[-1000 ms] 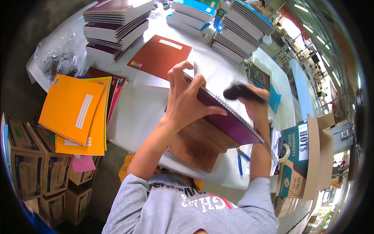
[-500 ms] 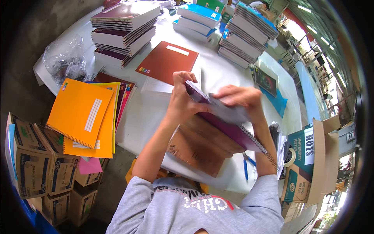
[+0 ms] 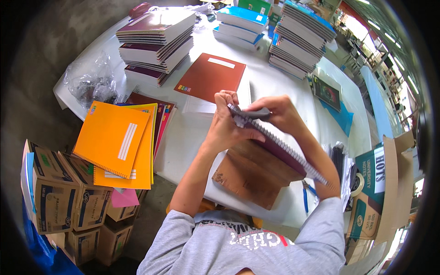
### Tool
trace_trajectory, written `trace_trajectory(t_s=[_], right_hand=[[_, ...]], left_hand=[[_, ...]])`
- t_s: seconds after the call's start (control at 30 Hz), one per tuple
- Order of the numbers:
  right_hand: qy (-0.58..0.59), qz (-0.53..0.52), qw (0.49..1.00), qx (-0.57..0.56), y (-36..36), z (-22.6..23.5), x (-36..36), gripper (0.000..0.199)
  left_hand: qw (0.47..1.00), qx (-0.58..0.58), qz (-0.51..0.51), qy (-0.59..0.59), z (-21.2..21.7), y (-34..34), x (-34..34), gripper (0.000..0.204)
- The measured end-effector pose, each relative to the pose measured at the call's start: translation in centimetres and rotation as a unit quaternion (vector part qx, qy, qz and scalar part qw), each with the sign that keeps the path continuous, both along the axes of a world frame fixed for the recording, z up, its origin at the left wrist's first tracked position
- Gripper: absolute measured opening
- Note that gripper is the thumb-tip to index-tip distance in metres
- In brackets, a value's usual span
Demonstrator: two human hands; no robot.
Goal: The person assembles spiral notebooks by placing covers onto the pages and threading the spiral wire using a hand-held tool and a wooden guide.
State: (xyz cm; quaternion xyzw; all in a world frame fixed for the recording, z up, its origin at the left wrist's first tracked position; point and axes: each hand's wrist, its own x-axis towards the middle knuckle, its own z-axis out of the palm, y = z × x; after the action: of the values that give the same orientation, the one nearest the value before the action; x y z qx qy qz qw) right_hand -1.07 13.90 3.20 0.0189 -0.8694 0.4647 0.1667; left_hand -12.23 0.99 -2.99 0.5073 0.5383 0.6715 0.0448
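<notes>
My left hand [image 3: 222,127] grips the upper end of a purple spiral notebook [image 3: 280,155], its thumb lying along the cover. The notebook is tilted with its wire spine facing up, above a brown stand [image 3: 245,176] on the table. My right hand [image 3: 280,113] is closed around a dark grey tool [image 3: 259,113], whose exact kind I cannot make out. The tool's tip sits at the spine's upper end, close to my left fingers. Beyond my hands lies a reddish-brown notebook [image 3: 213,78] on white sheets.
Tall notebook stacks [image 3: 158,43] and blue-covered stacks [image 3: 300,41] stand at the back. Orange notebooks [image 3: 112,135] lie on the left above cardboard boxes [image 3: 55,197]. Blue-handled pliers [image 3: 306,197] and an open carton [image 3: 371,188] are on the right.
My right hand, blurred over the spine before, has moved up to the notebook's upper end with the grey tool. My left hand keeps its grip. The whole view has shifted slightly.
</notes>
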Motion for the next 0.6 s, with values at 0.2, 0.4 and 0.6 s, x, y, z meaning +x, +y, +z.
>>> trace_trajectory(t_s=[0.2, 0.4, 0.6], right_hand=[[-0.051, -0.307, 0.851, 0.423, 8.1, -7.7, 5.7, 0.03], [-0.16, -0.478, 0.793, 0.343, 5.2, -11.5, 19.5, 0.051], [-0.395, -0.474, 0.749, 0.241, -6.9, -12.1, 26.6, 0.066]], left_hand=[[0.987, 0.037, -0.06, -0.142, -0.7, 0.8, 0.1, 0.056], [0.992, 0.038, -0.034, -0.111, 1.8, 1.3, -0.6, 0.026], [0.944, 0.241, 0.134, -0.181, 11.2, -1.3, -1.4, 0.02]])
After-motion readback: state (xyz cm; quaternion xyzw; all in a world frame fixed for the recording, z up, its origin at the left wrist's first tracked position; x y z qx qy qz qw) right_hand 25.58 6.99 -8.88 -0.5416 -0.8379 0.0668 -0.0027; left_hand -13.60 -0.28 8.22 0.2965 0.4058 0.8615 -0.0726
